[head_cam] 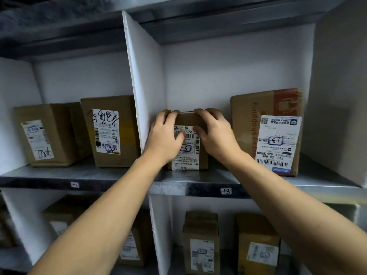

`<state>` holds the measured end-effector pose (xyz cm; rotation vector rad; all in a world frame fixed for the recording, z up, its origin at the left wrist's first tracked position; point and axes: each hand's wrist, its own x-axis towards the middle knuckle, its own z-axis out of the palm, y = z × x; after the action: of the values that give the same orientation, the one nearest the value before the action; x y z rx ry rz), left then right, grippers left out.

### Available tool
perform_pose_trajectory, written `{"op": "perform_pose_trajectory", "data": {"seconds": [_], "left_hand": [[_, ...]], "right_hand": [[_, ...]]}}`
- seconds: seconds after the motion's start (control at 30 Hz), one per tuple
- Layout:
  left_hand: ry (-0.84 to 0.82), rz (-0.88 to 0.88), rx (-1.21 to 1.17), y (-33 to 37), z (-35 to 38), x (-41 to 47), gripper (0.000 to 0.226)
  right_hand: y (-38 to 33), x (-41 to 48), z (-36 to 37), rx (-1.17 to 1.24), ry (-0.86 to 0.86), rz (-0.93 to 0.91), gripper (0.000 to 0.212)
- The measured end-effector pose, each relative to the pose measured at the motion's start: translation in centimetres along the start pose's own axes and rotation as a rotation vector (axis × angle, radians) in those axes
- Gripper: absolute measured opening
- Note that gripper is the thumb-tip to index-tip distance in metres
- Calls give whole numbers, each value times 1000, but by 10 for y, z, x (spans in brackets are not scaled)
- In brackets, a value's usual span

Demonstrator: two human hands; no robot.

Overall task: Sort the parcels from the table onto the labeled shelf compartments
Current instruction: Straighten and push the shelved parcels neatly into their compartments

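A small brown parcel [188, 155] with a white shipping label stands upright on the metal shelf [198, 179], in the compartment right of the white divider [143, 86]. My left hand [164, 135] grips its left side, fingers curled over the top edge. My right hand [214, 133] grips its right side the same way, thumb across the label. The compartment's tag [226, 191] sits on the shelf's front edge below the parcel.
A taller parcel [266, 132] printed "happy shopping" stands at the right of the same compartment. Two parcels [111, 132] [47, 135] fill the left compartment, tagged [74, 184]. Several more parcels [200, 243] stand on the lower shelf.
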<state>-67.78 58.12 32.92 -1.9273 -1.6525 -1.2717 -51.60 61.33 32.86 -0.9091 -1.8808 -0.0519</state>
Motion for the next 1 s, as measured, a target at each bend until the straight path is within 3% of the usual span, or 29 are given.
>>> {"op": "perform_pose_trajectory", "data": {"seconds": [0.3,0.47,0.6,0.8,1.0], "left_hand": [[146,132,-69,19,-20,-2,52],[109,304,-165,60,-16,5,52],[12,333,-234,93,0,13,54],[-102,232,-241,124,24,27,61],[-111,196,-306,136,42,28,53]], "right_hand": [[-19,-30,-40,-181,144,-144,44],[-4,-37,-95,-378,299,-119,40],[20,-41,-129,-465,331,-12,42],[45,-37,-148,-309,227,239,56],[56,-38,-151,-148,242,304,58]]}}
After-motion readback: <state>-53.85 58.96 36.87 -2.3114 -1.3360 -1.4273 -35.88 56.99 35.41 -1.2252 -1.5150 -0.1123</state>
